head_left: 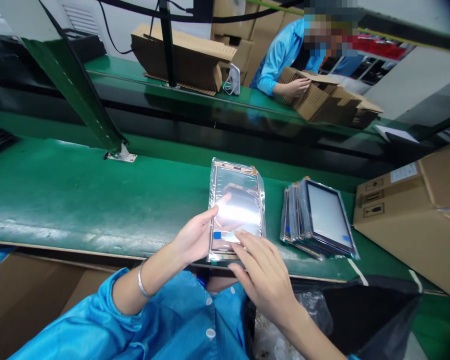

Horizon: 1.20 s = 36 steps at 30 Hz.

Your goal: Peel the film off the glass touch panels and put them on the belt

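Note:
A flat screen panel in a clear shiny plastic bag is held just above the green table near its front edge. My left hand grips the bag's lower left edge, thumb on top. Fingers of my right hand rest stretched out on the bag's lower right corner, near a small blue tab. To the right lies a fanned stack of several similar dark-framed panels.
A large cardboard box stands at the right. Behind the table runs a dark conveyor. Across it a person in a blue coat handles cardboard inserts. A green post slants down at the left. More cardboard lies below the table.

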Tool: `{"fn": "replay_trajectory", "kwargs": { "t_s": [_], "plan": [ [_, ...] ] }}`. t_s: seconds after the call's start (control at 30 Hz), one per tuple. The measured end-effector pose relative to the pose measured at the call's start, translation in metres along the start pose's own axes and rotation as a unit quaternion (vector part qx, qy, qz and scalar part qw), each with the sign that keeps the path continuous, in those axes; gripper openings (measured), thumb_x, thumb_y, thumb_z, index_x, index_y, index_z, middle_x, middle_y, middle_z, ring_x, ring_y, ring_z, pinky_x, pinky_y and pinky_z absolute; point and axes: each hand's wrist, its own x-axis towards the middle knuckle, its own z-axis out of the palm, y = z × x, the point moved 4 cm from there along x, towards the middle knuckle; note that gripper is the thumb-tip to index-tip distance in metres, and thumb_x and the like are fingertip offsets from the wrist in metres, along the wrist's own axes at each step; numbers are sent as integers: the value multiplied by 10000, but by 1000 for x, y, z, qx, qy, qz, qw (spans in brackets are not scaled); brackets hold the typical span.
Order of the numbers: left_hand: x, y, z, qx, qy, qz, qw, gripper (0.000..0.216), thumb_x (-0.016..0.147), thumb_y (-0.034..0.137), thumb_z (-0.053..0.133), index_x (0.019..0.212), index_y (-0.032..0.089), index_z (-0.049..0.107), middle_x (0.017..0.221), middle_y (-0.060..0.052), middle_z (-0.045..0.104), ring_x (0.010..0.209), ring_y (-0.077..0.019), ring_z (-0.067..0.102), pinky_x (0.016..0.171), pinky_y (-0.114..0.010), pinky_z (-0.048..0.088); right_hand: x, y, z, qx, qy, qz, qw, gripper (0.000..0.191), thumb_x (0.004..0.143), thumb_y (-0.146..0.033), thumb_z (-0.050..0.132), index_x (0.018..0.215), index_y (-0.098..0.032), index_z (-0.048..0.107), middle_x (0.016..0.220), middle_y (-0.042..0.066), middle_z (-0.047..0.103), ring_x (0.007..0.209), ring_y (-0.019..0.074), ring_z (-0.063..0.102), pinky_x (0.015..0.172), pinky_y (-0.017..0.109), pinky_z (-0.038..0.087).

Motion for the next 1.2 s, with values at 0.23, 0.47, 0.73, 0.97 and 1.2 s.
{"fn": "replay_trajectory", "kwargs": {
  "t_s": [0.23, 0.47, 0.73, 0.97, 1.2],
  "plan": [
    [-3, 1, 16, -2, 23, 23, 999, 472, 997, 278, 311, 1467, 285, 270, 1347, -87, 530, 1061, -197, 616, 727, -258, 510, 9, -10, -2, 21, 33, -54, 998, 248, 881, -72, 517, 1111, -99, 606, 1088, 160, 698, 1048, 248, 643, 838, 390, 516],
    [-5, -1, 13, 5, 32, 32, 999, 467, 987, 308, 356, 1450, 293, 303, 1379, -89, 511, 1121, -208, 592, 596, -208, 506, 11, -9, -3, 14, 49, -65, 997, 227, 877, -27, 463, 1041, -89, 606, 1023, 175, 706, 977, 254, 658, 792, 379, 509],
    [-4, -21, 4, 147, -17, 97, 984, 825, 753, 172, 741, 1440, 274, 294, 1431, -118, 475, 1198, -299, 552, 868, -372, 520, 20, 44, 6, 401, 54, 297, 865, 135, 954, -278, 434, 883, -200, 519, 844, 63, 694, 718, 145, 670, 606, 258, 552],
    [-11, -15, -43, 212, 41, 79, 973, 335, 793, 239, 716, 1090, 161, 582, 1133, -145, 699, 996, -262, 680, 805, -334, 531, -50, 207, -69, 400, 435, 558, 583, 196, 826, -67, 436, 691, -166, 538, 683, 35, 679, 632, 88, 686, 529, 146, 536],
    [-16, -23, -51, 266, 67, 60, 960, 345, 753, 402, 740, 960, 147, 633, 944, -136, 752, 810, -234, 714, 676, -286, 528, -38, 169, -51, 363, 353, 457, 731, 236, 788, -367, 660, 801, -207, 486, 791, 37, 734, 748, 181, 720, 608, 267, 573]
  ]
}}
